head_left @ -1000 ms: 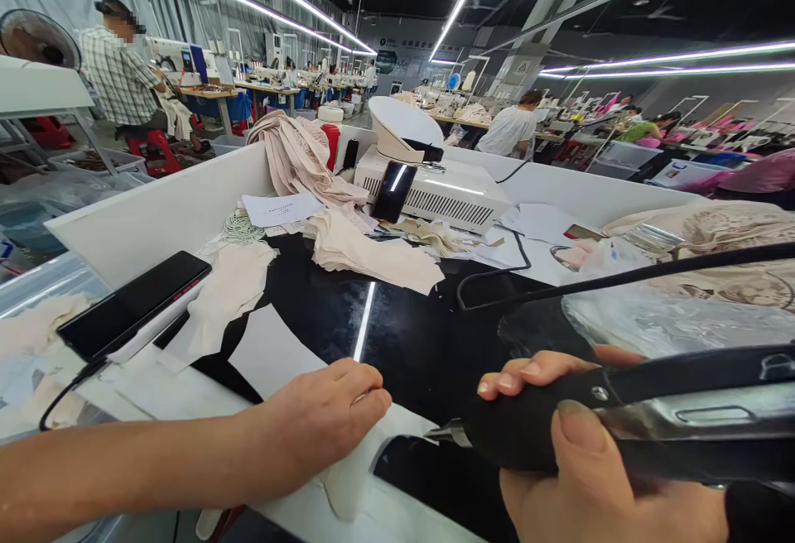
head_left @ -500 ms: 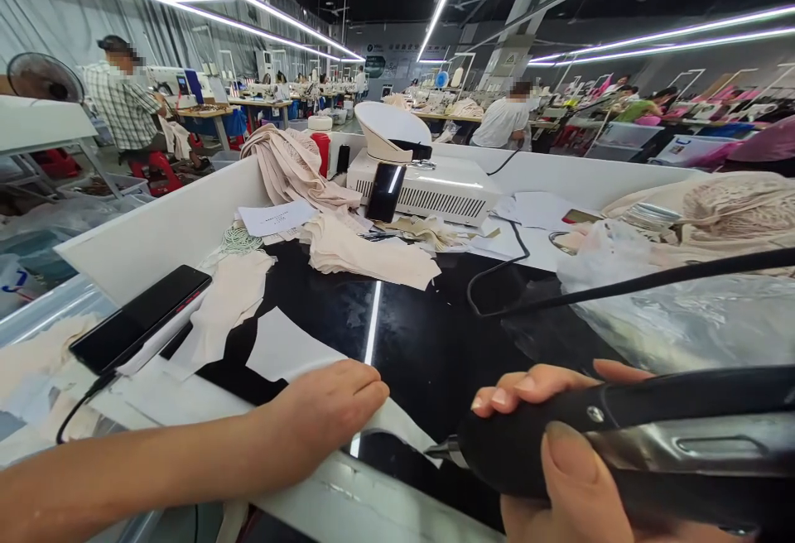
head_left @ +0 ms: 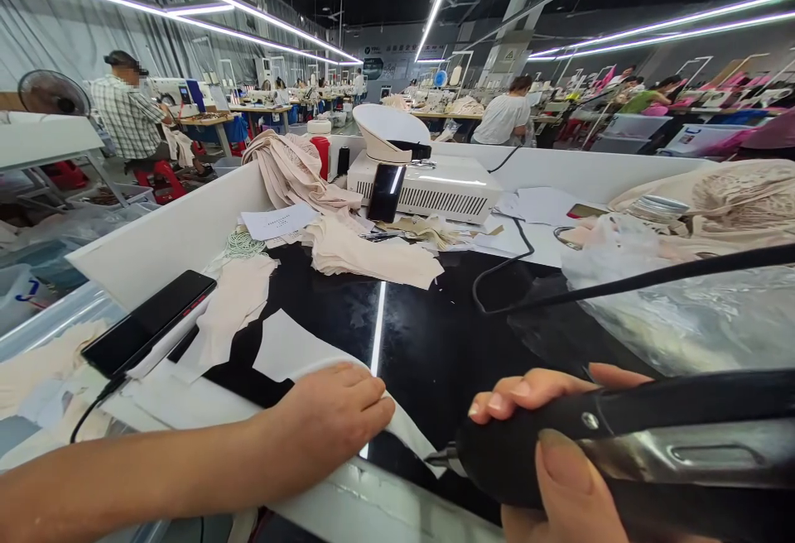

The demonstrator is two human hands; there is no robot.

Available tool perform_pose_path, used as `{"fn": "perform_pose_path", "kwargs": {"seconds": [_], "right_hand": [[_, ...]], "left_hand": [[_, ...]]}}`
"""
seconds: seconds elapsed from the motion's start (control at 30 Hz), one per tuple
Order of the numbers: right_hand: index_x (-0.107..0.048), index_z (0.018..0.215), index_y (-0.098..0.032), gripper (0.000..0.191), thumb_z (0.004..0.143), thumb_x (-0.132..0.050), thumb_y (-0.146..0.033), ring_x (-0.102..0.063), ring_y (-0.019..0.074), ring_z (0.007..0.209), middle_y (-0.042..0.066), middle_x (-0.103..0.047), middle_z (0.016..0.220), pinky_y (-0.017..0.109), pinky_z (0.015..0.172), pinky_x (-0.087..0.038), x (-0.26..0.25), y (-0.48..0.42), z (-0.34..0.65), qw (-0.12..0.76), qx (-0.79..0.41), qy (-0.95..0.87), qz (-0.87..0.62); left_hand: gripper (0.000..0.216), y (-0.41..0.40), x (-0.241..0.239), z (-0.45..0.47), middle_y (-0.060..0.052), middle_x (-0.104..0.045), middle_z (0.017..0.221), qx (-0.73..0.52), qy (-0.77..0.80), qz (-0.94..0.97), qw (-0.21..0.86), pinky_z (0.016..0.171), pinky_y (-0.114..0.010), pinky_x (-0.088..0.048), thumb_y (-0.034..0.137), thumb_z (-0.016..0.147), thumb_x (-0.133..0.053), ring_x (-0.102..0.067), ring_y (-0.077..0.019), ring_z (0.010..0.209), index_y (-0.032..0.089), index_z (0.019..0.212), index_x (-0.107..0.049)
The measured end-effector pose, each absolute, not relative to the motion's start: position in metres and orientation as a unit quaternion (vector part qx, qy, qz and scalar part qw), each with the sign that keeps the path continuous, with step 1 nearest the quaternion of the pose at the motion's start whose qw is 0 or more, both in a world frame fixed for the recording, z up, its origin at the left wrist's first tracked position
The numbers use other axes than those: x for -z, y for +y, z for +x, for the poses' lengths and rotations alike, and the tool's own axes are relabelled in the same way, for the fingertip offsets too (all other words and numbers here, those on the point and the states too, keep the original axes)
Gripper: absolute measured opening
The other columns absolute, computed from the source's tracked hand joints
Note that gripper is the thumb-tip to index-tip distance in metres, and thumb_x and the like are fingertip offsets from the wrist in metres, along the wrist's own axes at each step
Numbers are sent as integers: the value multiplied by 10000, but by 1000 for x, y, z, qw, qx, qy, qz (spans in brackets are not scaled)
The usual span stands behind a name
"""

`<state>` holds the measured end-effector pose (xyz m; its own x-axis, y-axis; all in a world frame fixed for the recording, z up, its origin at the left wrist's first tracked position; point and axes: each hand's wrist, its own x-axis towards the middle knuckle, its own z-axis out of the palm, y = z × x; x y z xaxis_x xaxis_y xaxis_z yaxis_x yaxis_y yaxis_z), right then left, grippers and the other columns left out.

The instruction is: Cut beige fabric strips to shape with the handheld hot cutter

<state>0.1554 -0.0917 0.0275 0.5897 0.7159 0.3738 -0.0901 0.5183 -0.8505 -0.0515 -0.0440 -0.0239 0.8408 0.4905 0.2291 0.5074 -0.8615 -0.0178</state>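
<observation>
My left hand [head_left: 339, 410] rests on a thin white cut piece [head_left: 291, 347] at the near edge of the glossy black tabletop [head_left: 435, 336]. Its fingers are pressed together and bent down over the piece, with the fingertips hidden. The piece curves out from under the hand to a narrow end on the right. Wrapped in my right hand [head_left: 571, 468] is a black handheld tool [head_left: 515, 452] with a metal lever along its side. The tool's pointed metal tip touches or nearly touches that narrow end; I cannot tell which.
Beige fabric pieces [head_left: 373, 253] lie beyond my hands, before a white vented box [head_left: 435, 187]. A phone [head_left: 149, 319] lies at left; another phone [head_left: 385, 193] leans on the box. A black cable [head_left: 621, 285] crosses at right by a plastic bag [head_left: 683, 311]. Several people work behind.
My left hand has shifted slightly right and down, its fingers now spread a little over the white piece. The tool tip has come closer to the piece's narrow end. The view has moved slightly.
</observation>
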Motion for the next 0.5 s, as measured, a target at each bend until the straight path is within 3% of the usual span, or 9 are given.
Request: {"fn": "perform_pose_path", "kwargs": {"seconds": [0.03,0.07,0.13,0.2,0.3,0.5], "right_hand": [[-813,1198,-311,487,808,-1099,-367,-758,241,756,-21,-769,868,434,691,-724,-27,-92,155,785,-258,-377,-418],[-812,1207,-313,487,814,-1096,-368,-760,241,758,-19,-771,870,432,693,-726,-26,-91,155,783,-258,-381,-418],[-810,1217,-314,487,823,-1089,-377,-759,237,761,-18,-768,872,426,699,-729,-24,-91,155,780,-260,-387,-417],[-807,1230,-315,490,829,-1081,-381,-754,232,768,-20,-758,880,418,703,-731,-22,-91,157,778,-264,-388,-417],[-805,1237,-307,494,831,-1066,-413,-741,233,771,-11,-739,896,421,685,-736,-15,-91,165,778,-272,-393,-407],[-771,1214,-301,537,783,-1060,-439,-706,252,716,-17,-695,862,482,632,-712,-7,-85,175,768,-288,-405,-404]], "left_hand": [[61,-46,23,-51,-63,-763,1100,110,-260,-958,53,952,-343,-653,134,1187,-667,-769,-231,982,195,1189,-671],[93,-48,23,-50,-67,-770,1095,112,-259,-957,65,965,-361,-657,269,1208,-718,-773,-242,984,188,1234,-682],[466,-52,23,-50,-88,-798,1136,124,-253,-955,89,1041,-419,-661,596,1168,-781,-790,-277,1047,187,1373,-686],[732,-57,26,-50,-122,-825,1230,142,-246,-952,112,1147,-482,-637,812,1093,-750,-802,-315,1163,209,1498,-666],[831,-62,34,-49,-166,-841,1320,169,-239,-945,145,1203,-505,-609,915,1082,-642,-804,-343,1275,221,1539,-672],[865,-69,40,-47,-219,-835,1418,151,-250,-943,159,1221,-489,-604,925,1093,-590,-802,-361,1356,201,1555,-695]]}}
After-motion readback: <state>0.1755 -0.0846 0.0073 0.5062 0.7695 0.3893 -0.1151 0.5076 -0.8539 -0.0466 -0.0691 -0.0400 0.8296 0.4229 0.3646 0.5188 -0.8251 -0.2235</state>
